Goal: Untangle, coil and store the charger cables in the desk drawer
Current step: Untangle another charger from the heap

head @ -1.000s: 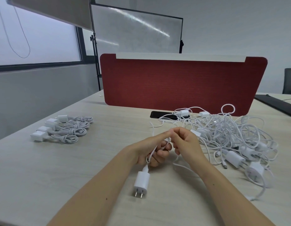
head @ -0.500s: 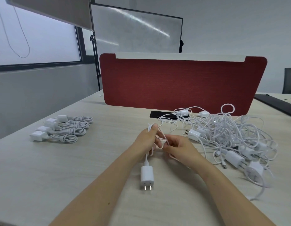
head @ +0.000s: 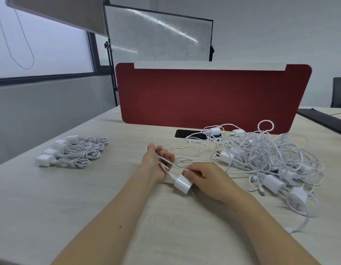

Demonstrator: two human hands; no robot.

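My left hand (head: 155, 161) is raised at the table's middle with turns of a white charger cable (head: 166, 162) looped round its fingers. The cable's white plug (head: 183, 184) hangs just below, close to the tabletop. My right hand (head: 206, 177) pinches the same cable beside the plug and holds it taut toward the left hand. A large tangle of white chargers and cables (head: 265, 159) lies to the right. Several coiled chargers (head: 74, 153) lie in a row on the left. No drawer is in view.
A red desk divider (head: 213, 96) stands across the back of the light wood table (head: 51, 197). A black phone (head: 185, 133) lies in front of it under some cable. A dark flat object (head: 326, 121) sits at the far right, near a chair.
The left hand turned and opened out with more cable wound round it. The plug swung up and right. The right hand dropped down and right, pulling the cable.
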